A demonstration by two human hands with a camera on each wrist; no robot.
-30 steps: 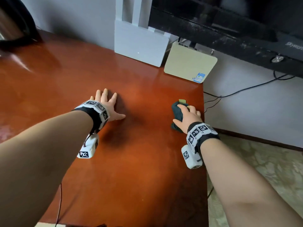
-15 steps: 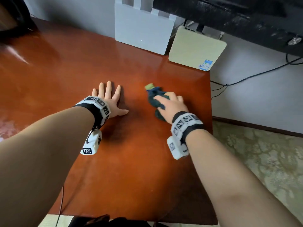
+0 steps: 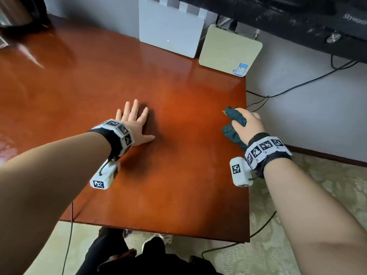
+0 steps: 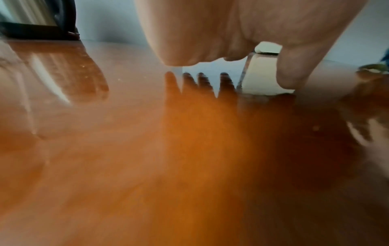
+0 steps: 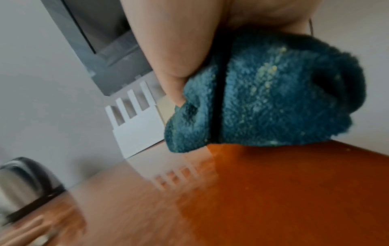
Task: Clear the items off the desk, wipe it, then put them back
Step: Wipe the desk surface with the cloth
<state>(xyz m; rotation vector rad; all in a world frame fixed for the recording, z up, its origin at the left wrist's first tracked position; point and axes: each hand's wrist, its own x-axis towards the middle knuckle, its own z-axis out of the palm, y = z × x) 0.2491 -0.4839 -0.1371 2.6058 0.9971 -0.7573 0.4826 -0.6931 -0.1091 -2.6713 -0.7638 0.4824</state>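
Two hands (image 3: 137,124), one cloth (image 3: 236,124)

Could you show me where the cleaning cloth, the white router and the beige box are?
cloth (image 5: 273,103): right wrist view, middle of its blue pile.
white router (image 3: 170,34): head view, flat front face.
beige box (image 3: 228,48): head view, top face.
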